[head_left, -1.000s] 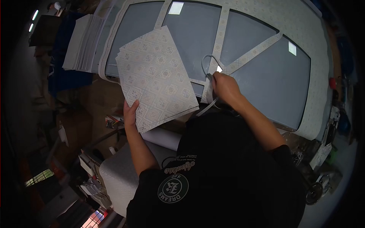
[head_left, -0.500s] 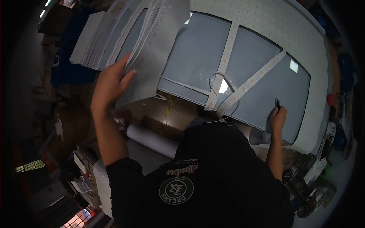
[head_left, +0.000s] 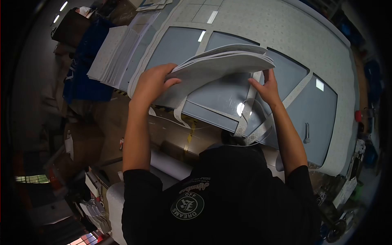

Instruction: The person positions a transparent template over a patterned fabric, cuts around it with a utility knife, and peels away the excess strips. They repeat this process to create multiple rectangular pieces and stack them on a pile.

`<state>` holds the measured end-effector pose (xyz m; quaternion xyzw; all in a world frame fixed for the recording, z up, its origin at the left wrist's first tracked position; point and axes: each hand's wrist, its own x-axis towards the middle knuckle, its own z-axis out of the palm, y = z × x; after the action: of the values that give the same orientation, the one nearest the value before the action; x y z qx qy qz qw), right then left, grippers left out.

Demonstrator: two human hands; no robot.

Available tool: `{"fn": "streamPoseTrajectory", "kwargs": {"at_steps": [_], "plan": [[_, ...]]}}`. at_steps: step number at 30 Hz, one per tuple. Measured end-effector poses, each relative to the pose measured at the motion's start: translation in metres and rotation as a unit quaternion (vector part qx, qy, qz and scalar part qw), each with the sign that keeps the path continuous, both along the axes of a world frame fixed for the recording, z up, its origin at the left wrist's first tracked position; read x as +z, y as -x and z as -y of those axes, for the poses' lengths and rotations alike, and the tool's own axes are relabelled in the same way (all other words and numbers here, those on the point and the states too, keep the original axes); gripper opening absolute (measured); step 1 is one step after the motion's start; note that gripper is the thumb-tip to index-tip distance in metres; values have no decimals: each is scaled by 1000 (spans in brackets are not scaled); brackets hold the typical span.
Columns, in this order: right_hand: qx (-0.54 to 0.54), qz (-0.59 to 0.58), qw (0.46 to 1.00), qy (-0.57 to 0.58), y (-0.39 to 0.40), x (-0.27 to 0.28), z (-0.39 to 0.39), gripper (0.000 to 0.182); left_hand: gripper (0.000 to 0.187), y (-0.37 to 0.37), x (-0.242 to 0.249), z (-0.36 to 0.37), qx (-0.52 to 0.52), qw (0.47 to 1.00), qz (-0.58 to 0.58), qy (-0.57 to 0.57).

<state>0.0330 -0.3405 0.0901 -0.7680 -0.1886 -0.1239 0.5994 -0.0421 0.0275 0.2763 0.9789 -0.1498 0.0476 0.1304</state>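
Note:
My left hand [head_left: 152,83] grips the left end of a bundle of pale grey-white sheets [head_left: 220,65], its thumb on the near side. The sheets bow in an arc above the table, their layered edges fanned at the top. Just below their right end is my right hand [head_left: 267,89], thumb spread from the fingers; the fingertips reach the sheets' corner and are partly hidden there. A slim metal tool [head_left: 307,132] lies on the grey table surface [head_left: 320,110] to the right. Below my right hand, narrow patterned strips [head_left: 241,124] and a thin curled offcut [head_left: 258,104] lie at the near edge.
Patterned pale sheeting [head_left: 286,30] with large cut-out openings covers the table. At the left stands a stack of white sheets [head_left: 112,55] near blue cloth [head_left: 83,67]. A cardboard box [head_left: 83,143] and a pale roll [head_left: 169,165] are below the table edge.
My right hand has let go of the slim metal tool, now lying on the table, and has moved left to the sheets. The bundle has swung from upright to lying across the view.

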Motion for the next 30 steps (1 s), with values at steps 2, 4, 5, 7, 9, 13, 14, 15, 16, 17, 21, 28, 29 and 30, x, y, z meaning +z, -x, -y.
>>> {"fn": "streamPoseTrajectory", "kwargs": {"at_steps": [2,4,5,7,9,13,14,15,16,17,21,28,29,30], "plan": [[56,-43,993,-99,-27,2,-19,89,32,10,0,-4,20,999,-3,28],[58,-52,988,-129,-52,4,-31,85,36,23,-3,-10,41,998,-10,56],[55,-61,984,-156,-62,6,-35,81,40,30,-8,-15,10,998,12,65],[71,-63,986,-137,-75,12,-41,70,44,40,-14,-21,-16,996,40,72],[90,-68,987,-117,-89,14,-42,60,49,52,-18,-24,0,994,39,104],[135,-156,971,-118,-99,5,-41,33,42,74,-48,-48,155,970,57,178],[127,-142,975,-119,-95,0,-44,27,37,76,-86,-65,196,905,91,366],[139,-141,972,-125,-90,-3,-48,27,34,80,-117,-82,227,803,125,537],[113,-126,975,-147,-84,-6,-52,27,34,80,-142,-85,251,732,131,620],[87,-110,976,-168,-81,-9,-54,28,36,75,-162,-77,269,651,138,696],[107,-106,974,-168,-67,-16,-55,27,40,36,-181,-15,346,671,208,622],[39,-60,972,-223,-68,-55,-20,30,37,35,-186,-23,309,724,310,533],[25,-53,966,-252,-68,-65,-22,30,37,36,-192,-26,307,723,317,532],[29,-50,966,-252,-64,-68,-28,30,37,36,-202,-25,329,744,240,530]]}}
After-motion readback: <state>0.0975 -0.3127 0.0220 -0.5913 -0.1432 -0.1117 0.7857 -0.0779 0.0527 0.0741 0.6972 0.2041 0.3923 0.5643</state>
